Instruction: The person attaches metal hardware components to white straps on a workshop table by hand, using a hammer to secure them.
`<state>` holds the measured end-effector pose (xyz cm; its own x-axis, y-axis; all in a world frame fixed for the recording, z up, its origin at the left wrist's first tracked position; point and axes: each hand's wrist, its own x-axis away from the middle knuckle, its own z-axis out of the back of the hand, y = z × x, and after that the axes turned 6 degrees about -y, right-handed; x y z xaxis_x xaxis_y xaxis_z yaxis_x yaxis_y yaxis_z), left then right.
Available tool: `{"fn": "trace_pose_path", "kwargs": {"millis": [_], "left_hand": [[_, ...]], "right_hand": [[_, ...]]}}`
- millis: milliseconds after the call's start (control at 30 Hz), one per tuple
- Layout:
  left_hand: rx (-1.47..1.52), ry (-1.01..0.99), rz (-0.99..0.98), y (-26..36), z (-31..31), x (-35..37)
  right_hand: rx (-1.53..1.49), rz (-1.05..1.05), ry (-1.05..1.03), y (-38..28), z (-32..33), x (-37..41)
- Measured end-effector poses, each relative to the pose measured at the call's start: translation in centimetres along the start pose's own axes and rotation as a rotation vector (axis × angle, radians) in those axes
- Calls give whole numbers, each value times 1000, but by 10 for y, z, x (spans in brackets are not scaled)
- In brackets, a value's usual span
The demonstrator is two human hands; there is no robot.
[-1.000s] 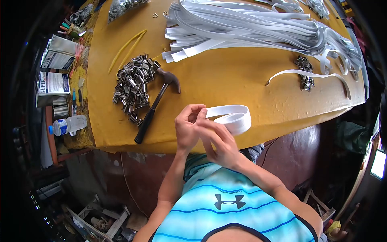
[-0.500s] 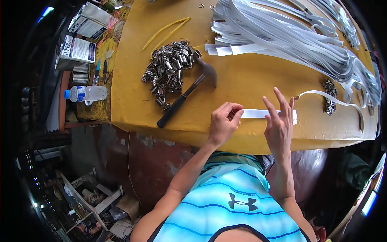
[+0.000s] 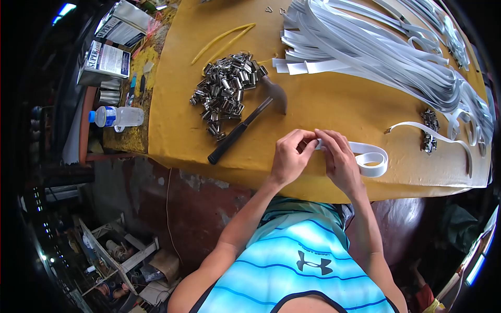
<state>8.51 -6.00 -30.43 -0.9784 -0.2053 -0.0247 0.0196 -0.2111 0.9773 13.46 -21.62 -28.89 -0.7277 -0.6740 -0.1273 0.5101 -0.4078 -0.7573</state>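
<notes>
Strap (image 3: 371,159) lies looped on the tabletop (image 3: 334,112). We pinch its end with left hand (image 3: 288,159) and right hand (image 3: 340,163), a hammer (image 3: 245,125) nearby.

Bare tabletop (image 3: 334,107) lies open beyond the left hand (image 3: 289,156) and right hand (image 3: 339,163). Hammer (image 3: 242,128) and clip pile (image 3: 224,91) block the left, the strap heap (image 3: 376,47) the far side, a loose strap (image 3: 407,124) the right.
</notes>
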Motion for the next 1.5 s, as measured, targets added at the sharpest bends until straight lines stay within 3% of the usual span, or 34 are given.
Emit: {"fn": "trace_pose_path", "kwargs": {"millis": [100,233,267,433,567,700,767,900,1100,1333,1433,1500], "left_hand": [[66,-68,126,-2,23,-2],[-587,144,-323,12,107,-34],[-769,138,-281,19,127,-39],[-1086,-197,-305,12,174,-60],[-1086,-261,-292,19,171,-64],[-754,-110,-400,21,150,-65],[-284,-74,-150,20,125,-55],[181,-154,69,19,70,-41],[213,-164,180,15,37,-26],[210,-185,140,13,26,-14],[184,-187,204,21,21,-12],[249,-167,225,22,17,-11]], "right_hand": [[53,28,50,10,-7,3],[-18,75,49,16,-4,1],[-33,71,40,14,-2,0],[-34,98,37,12,2,-1],[-146,69,99,9,2,2],[-291,9,123,11,6,0],[-296,17,145,11,9,-3],[-322,8,171,9,15,-9],[-585,-193,172,2,26,-7],[-560,-171,139,9,22,-8],[-400,-84,34,14,23,-5],[-569,-168,17,12,19,-6]]}}
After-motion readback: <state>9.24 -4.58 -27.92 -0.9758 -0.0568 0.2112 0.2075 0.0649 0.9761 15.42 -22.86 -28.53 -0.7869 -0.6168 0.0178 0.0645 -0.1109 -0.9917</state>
